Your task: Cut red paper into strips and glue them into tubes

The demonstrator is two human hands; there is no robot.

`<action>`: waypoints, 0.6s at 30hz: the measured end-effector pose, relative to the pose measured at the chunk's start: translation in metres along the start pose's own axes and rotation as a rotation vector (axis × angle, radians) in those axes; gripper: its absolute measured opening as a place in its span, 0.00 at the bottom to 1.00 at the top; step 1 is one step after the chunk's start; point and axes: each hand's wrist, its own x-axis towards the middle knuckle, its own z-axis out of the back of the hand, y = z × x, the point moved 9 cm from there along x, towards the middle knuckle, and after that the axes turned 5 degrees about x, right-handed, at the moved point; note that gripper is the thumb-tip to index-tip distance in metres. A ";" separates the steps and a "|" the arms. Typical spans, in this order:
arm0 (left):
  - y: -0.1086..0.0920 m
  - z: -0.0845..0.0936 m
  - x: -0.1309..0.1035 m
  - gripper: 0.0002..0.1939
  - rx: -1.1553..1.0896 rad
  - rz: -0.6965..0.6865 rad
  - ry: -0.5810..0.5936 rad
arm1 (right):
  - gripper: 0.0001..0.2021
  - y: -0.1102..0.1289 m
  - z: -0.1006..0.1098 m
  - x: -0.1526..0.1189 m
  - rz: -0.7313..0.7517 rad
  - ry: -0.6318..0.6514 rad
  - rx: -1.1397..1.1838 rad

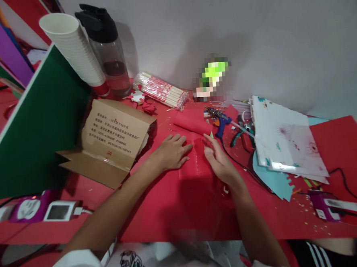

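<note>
My left hand (pixel 174 152) lies palm down with its fingers spread on a glossy red sheet (pixel 195 170) on the red table. Just right of it, my right hand (pixel 220 159) is turned on its side, thumb and fingers curled around something red that blends into the sheet. What that is, I cannot make out. Beyond both hands sits a rolled piece of red paper (pixel 192 121). Right of the roll lies a blue glue gun (pixel 223 124), its dark cord running past my right hand.
An opened cardboard box (pixel 113 131) stands left, before a green board (pixel 41 125). Behind are stacked paper cups (pixel 73 47), a bottle (pixel 110 53) and wrapped chopsticks (pixel 162 90). Pliers (pixel 237 136), patterned sheets (pixel 284 139) and a purple power strip (pixel 323 207) lie right.
</note>
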 end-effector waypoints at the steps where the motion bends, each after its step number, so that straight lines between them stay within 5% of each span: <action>1: 0.000 0.000 0.000 0.23 -0.005 0.001 -0.004 | 0.33 0.002 -0.001 -0.001 -0.008 0.001 -0.013; 18: 0.004 0.005 -0.008 0.17 -0.107 0.033 -0.027 | 0.25 0.005 -0.015 -0.020 0.003 -0.041 0.012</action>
